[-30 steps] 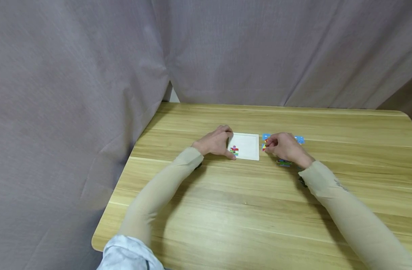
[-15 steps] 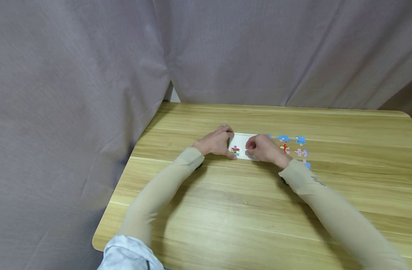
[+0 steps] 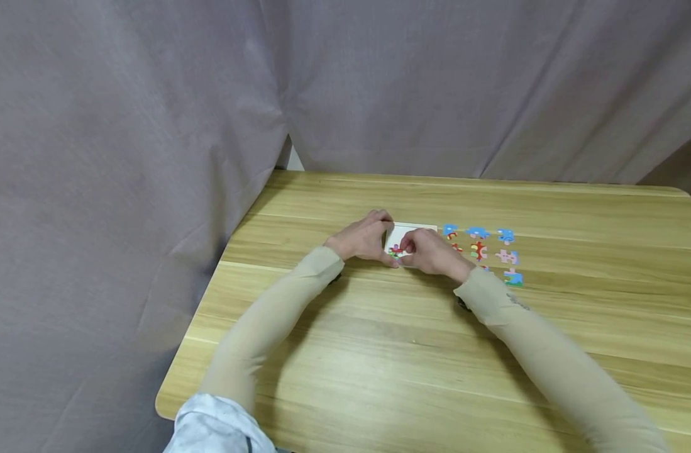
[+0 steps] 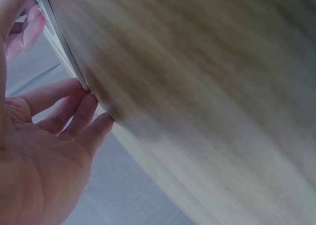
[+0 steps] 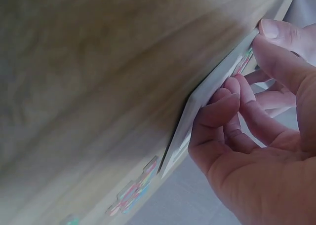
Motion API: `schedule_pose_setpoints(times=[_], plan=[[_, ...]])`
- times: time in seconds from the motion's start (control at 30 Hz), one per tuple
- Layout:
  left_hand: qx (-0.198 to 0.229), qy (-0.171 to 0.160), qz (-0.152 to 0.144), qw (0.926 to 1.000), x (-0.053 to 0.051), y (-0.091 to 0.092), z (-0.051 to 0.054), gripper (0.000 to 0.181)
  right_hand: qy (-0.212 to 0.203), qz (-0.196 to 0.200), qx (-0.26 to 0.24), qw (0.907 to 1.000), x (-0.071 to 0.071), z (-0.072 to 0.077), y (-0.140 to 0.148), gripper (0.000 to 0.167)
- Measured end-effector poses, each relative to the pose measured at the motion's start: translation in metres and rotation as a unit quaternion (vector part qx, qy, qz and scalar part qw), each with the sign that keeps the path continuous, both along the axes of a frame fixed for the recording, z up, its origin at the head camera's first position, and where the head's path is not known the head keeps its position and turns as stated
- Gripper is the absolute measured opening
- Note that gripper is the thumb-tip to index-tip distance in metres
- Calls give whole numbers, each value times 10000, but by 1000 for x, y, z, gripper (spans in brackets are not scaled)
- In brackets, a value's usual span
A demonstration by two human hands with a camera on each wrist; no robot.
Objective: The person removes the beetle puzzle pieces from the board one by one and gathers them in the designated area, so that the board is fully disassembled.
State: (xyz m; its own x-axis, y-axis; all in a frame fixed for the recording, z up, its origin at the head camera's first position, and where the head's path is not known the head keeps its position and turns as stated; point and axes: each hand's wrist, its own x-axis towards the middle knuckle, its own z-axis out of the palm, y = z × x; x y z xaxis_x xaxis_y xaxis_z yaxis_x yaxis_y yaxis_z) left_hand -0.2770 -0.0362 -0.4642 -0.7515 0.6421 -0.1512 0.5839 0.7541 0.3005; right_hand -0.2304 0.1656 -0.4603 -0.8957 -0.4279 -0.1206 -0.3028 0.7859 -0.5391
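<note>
In the head view, a white puzzle tray (image 3: pixel 421 226) lies flat on the wooden table. One colourful jigsaw piece (image 3: pixel 395 250) sits in its lower left corner. My left hand (image 3: pixel 363 240) grips the tray's left side, with the thumb at the near edge and the fingers at the far corner. Over the tray, my right hand (image 3: pixel 432 253) has its thumb and fingers pinched together beside that piece. Its fingertips hide most of whatever they pinch, apparently a second puzzle piece. The right wrist view shows the curled right fingers (image 5: pixel 219 111) against the tray's edge.
Right of the tray, several loose puzzle pieces (image 3: pixel 478 251) are laid out in rows, some partly hidden by my right hand. The wooden table (image 3: pixel 351 352) extends toward me and to both sides. A grey curtain (image 3: pixel 390 88) hangs behind its far edge.
My right hand has moved left from the loose pieces onto the tray, close to the corner piece, uncovering more of the rows. My left hand has kept its grip on the tray.
</note>
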Motion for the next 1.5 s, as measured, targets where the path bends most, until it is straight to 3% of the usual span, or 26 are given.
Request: schedule_pose_setpoints(times=[0.57, 1.0, 1.5], plan=[[-60, -70, 14, 10000, 1, 2, 1, 99, -275, -272, -359, 9986, 0, 1, -7, 22], [-114, -47, 18, 9999, -1, 4, 1, 96, -214, -359, -521, 9978, 0, -1, -3, 21], [-175, -71, -23, 9998, -3, 1, 0, 95, -255, -613, -674, 9955, 13, 6, 30, 27]])
